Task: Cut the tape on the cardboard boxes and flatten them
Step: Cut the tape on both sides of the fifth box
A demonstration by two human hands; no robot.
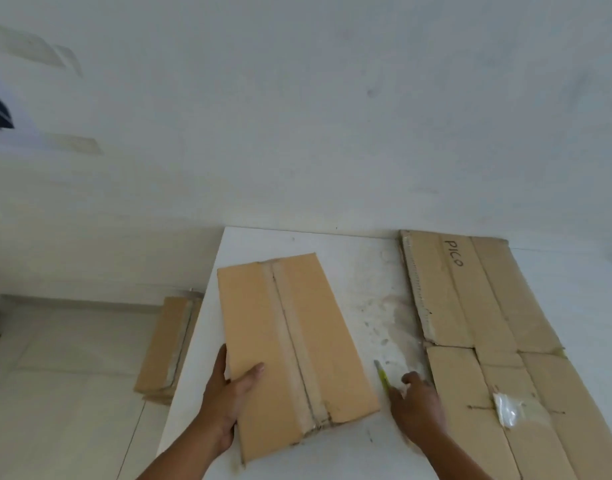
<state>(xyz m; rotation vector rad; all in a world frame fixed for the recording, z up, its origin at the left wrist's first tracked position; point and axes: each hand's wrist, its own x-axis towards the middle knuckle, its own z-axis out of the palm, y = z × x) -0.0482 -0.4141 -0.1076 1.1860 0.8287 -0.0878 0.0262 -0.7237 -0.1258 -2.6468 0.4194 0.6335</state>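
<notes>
1. The desk (pixel 366 258), white and stained, fills the lower centre of the frame.
2. Flattened cardboard (pixel 488 306) marked "PICO" is spread over the desk's right side and is judged finished.
3. A closed box (pixel 249 313) lies at lower centre on the desk. Tape (pixel 299 358) runs along its top seam, and it cannot be told whether the tape is slit.
4. Folded cardboard (pixel 166 344) is seen on the floor at lower left.
5. The box's near left edge is gripped by the left hand (pixel 228 393), with the thumb on top.
6. A yellow-green cutter (pixel 382 374) is held in the curled fingers of the right hand (pixel 418 403), just right of the box.
7. Cutting is judged to be the step in hand. The blade is to be set on the seam and drawn along the tape while the box is steadied.
</notes>
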